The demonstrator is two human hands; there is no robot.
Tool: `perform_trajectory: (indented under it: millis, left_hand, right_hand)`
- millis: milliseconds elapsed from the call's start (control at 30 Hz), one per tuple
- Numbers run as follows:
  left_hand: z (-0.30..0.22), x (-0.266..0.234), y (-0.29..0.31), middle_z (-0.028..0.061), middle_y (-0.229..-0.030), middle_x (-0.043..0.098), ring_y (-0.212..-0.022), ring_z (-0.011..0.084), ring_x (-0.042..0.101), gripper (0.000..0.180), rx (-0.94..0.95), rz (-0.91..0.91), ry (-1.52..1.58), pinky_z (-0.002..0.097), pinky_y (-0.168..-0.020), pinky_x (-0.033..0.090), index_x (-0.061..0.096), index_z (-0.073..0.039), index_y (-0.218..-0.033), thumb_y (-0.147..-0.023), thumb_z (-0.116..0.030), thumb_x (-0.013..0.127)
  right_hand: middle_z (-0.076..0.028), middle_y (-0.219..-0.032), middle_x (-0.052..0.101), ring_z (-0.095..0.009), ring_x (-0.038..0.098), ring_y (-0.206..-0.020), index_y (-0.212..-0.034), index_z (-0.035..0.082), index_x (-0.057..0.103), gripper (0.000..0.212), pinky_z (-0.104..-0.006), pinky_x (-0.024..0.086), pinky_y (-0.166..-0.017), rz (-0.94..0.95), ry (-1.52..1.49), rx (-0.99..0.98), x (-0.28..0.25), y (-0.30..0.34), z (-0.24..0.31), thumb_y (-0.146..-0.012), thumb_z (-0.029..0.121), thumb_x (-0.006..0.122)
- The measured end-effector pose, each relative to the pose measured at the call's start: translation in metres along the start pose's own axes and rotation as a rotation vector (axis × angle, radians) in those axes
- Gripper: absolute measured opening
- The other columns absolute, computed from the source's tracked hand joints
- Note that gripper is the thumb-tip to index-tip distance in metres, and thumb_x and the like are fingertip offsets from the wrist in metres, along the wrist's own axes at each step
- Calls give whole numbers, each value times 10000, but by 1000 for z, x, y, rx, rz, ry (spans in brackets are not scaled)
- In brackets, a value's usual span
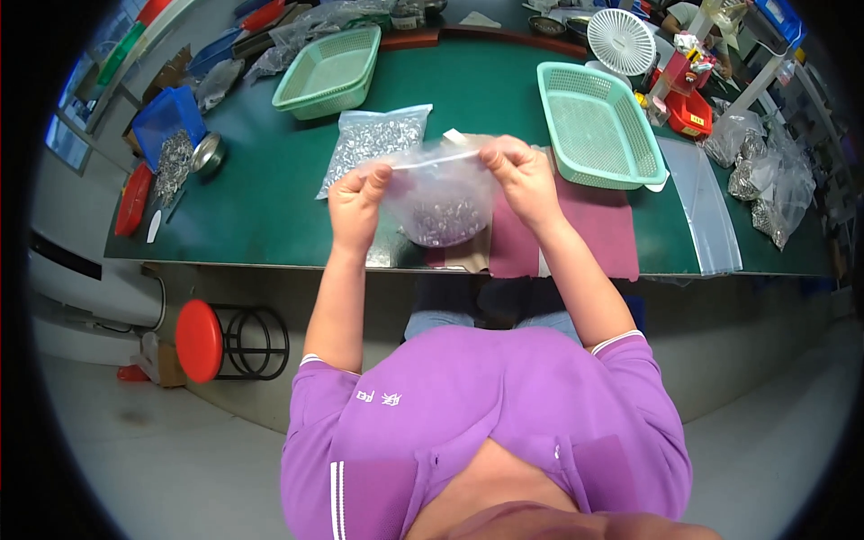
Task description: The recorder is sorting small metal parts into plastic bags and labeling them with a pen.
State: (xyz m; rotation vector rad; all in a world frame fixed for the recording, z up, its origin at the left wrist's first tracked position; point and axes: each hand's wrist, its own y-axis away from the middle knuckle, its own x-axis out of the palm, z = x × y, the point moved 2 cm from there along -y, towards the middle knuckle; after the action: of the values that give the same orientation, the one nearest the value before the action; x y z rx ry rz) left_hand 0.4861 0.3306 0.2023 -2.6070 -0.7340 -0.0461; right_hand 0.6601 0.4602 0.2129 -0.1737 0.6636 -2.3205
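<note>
Between my hands hangs a clear zip bag (447,205) with many small shiny metal parts gathered in its bottom. My left hand (355,205) pinches one top corner of the bag, and my right hand (525,183) pinches the other. The bag's white top strip is stretched between them, slightly blurred. Just behind my left hand, a second clear bag (382,135) full of small silvery parts lies flat on the green table (450,76). Below the held bag and my right forearm is a dark pink cloth (589,225).
Light green plastic baskets stand at the back left (328,72) and right (601,126). At far left, a tipped blue bin (168,121) sits by a heap of metal parts (173,166) and a metal bowl (208,154). Bagged parts (769,180) lie far right. A red stool (200,340) stands below.
</note>
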Motion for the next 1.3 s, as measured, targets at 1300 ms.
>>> perform_trajectory:
  millis: [1300]
  left_hand:
    - [-93,37,-35,43,-1056,497,-898,152,518,365,-10,794,-817,288,-758,430,503,-66,-1023,-716,-159,678]
  right_hand:
    - [-20,-787,554,-197,506,-815,-783,109,654,79,-303,405,-738,-11,437,-265,-14,8,32,-709,121,679]
